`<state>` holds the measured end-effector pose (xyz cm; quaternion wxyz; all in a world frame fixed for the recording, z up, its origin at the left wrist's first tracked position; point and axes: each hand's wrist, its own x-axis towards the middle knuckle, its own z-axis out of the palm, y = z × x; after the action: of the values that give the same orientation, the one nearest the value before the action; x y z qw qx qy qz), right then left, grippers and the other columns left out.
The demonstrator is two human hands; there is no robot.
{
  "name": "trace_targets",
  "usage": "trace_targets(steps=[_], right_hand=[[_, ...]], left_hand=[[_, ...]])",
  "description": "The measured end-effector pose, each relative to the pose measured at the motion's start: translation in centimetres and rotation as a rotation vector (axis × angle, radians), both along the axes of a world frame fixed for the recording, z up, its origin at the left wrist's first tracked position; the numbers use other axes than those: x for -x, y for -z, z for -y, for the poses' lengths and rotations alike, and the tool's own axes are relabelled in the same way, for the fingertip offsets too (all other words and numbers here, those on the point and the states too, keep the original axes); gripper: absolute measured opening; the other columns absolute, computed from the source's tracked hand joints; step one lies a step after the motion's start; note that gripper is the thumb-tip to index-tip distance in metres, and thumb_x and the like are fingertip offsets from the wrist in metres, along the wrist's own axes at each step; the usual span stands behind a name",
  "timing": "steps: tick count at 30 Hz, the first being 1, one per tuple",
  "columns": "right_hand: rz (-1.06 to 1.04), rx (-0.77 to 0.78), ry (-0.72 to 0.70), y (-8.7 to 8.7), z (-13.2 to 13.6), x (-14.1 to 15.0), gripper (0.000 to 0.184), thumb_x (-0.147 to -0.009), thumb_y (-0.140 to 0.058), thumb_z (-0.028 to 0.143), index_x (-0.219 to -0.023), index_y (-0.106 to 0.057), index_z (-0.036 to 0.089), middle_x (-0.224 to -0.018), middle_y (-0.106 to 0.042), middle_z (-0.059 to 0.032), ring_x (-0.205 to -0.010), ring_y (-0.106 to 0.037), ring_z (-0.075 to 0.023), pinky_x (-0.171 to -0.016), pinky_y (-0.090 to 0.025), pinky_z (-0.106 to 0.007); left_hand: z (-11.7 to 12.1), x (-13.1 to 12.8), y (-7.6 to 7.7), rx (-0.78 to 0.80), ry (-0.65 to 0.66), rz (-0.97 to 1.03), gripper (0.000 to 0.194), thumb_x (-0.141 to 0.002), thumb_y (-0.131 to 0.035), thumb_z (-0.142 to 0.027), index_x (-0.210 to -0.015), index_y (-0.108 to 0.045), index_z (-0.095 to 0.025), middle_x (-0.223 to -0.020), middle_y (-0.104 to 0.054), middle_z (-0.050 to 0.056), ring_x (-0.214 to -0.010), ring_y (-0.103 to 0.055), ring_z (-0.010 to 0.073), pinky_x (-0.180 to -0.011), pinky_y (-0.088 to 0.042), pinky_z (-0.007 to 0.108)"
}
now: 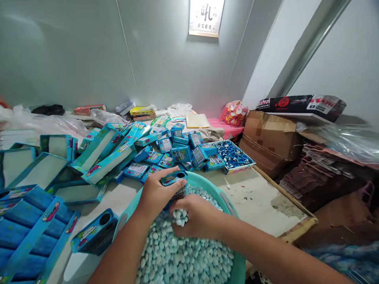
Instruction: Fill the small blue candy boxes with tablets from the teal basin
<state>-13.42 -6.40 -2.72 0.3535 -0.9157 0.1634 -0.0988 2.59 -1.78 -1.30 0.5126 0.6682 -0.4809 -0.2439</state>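
My left hand (155,193) is closed round a small blue candy box (174,179) with a round hole at its top end, held over a teal basin (229,203). The basin is heaped with pale blue and white candy tablets (183,256). My right hand (197,219) is cupped shut on a handful of those tablets (179,217), right below the box. Both hands touch at the middle of the basin.
Many small blue boxes (177,152) lie piled behind the basin, and larger open blue display cartons (97,156) are stacked at left. A tray of blue caps (233,156) sits at right. Cardboard boxes (271,136) stand beyond the table's right edge.
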Motion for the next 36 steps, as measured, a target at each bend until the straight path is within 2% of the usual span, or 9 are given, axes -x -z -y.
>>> trace_targets(steps=[5, 10, 14, 17, 20, 22, 26, 30, 36], right_hand=[[0.145, -0.258, 0.146, -0.8, -0.1, 0.9, 0.011, -0.072, -0.072, 0.023, -0.081, -0.067, 0.02, -0.07, -0.059, 0.0046, -0.063, -0.047, -0.013, -0.06, -0.038, -0.024], [0.157, -0.325, 0.21, -1.3, -0.5, 1.9, 0.008, -0.072, -0.07, 0.023, -0.077, -0.063, 0.02, -0.07, -0.057, 0.0036, -0.064, -0.046, -0.0135, -0.058, -0.035, -0.025], [0.232, -0.433, 0.278, -1.1, -0.4, 3.1, 0.012, -0.074, -0.072, 0.029, -0.075, -0.063, 0.021, -0.075, -0.061, -0.0001, -0.072, -0.055, -0.0178, -0.063, -0.043, -0.028], [0.264, -0.645, 0.374, -0.5, -0.1, 3.9, 0.022, -0.075, -0.077, 0.037, -0.076, -0.062, 0.021, -0.067, -0.061, 0.0007, -0.059, -0.056, -0.0164, -0.054, -0.043, -0.027], [0.362, -0.829, 0.449, -0.1, 0.2, 4.3, 0.029, -0.076, -0.081, 0.041, -0.08, -0.061, 0.022, -0.063, -0.062, 0.002, -0.053, -0.057, -0.0147, -0.048, -0.04, -0.024], [0.435, -0.889, 0.478, -0.3, 0.4, 4.2, 0.03, -0.076, -0.083, 0.041, -0.081, -0.061, 0.021, -0.065, -0.063, 0.0024, -0.053, -0.058, -0.0144, -0.047, -0.039, -0.023], [0.53, -0.919, 0.461, -2.4, 0.5, 3.1, 0.029, -0.073, -0.084, 0.036, -0.077, -0.06, 0.021, -0.067, -0.064, 0.002, -0.053, -0.058, -0.0135, -0.043, -0.036, -0.02], [0.684, -0.906, 0.46, -4.7, 0.6, 1.1, 0.025, -0.072, -0.082, 0.031, -0.075, -0.059, 0.021, -0.065, -0.062, 0.0031, -0.051, -0.056, -0.013, -0.041, -0.034, -0.019], [0.855, -0.777, 0.527, -4.3, 0.7, -1.9, 0.021, -0.076, -0.076, 0.029, -0.078, -0.056, 0.023, -0.063, -0.062, 0.0053, -0.053, -0.056, -0.0121, -0.042, -0.036, -0.019]], left_hand=[[0.2, -0.2, 0.2, 0.011, 0.021, 0.136, 0.062, -0.076, -0.077, -0.034, -0.136, -0.067, -0.021, -0.12, -0.071, 0.009, -0.108, -0.068, 0.0268, -0.094, -0.057, 0.035], [0.8, -0.6, -1.5, -0.125, 0.274, 0.365, 0.047, -0.073, -0.072, -0.03, -0.119, -0.078, -0.022, -0.117, -0.068, 0.009, -0.099, -0.069, 0.0259, -0.088, -0.057, 0.034], [0.9, -0.2, -1.4, -0.107, 0.458, 0.174, 0.039, -0.077, -0.072, -0.03, -0.114, -0.08, -0.028, -0.122, -0.074, 0.005, -0.113, -0.069, 0.0294, -0.096, -0.057, 0.034], [0.5, 0.2, -0.6, -0.114, 0.536, 0.035, 0.043, -0.079, -0.07, -0.029, -0.122, -0.077, -0.03, -0.126, -0.073, 0.003, -0.119, -0.068, 0.0302, -0.097, -0.057, 0.035], [0.1, 0.3, -0.3, -0.074, 0.588, 0.022, 0.052, -0.073, -0.068, -0.019, -0.124, -0.076, -0.03, -0.125, -0.074, 0.002, -0.112, -0.07, 0.0277, -0.086, -0.058, 0.03], [0.1, 0.3, -0.4, -0.062, 0.621, 0.008, 0.059, -0.069, -0.063, -0.014, -0.125, -0.075, -0.03, -0.119, -0.076, 0.0, -0.096, -0.072, 0.0228, -0.073, -0.055, 0.025], [0.2, 0.2, -0.7, -0.094, 0.727, -0.055, 0.049, -0.067, -0.056, -0.011, -0.109, -0.078, -0.023, -0.094, -0.075, -0.001, -0.071, -0.061, 0.0146, -0.058, -0.04, 0.023], [0.2, 0.0, -0.6, -0.137, 0.74, -0.052, 0.038, -0.064, -0.055, -0.013, -0.096, -0.074, -0.021, -0.07, -0.058, -0.005, -0.057, -0.041, 0.0105, -0.051, -0.027, 0.025], [0.7, 0.0, 0.1, -0.104, 0.746, -0.084, 0.013, -0.064, -0.055, -0.013, -0.075, -0.057, -0.018, -0.068, -0.046, -0.004, -0.064, -0.041, 0.0116, -0.054, -0.027, 0.025]])
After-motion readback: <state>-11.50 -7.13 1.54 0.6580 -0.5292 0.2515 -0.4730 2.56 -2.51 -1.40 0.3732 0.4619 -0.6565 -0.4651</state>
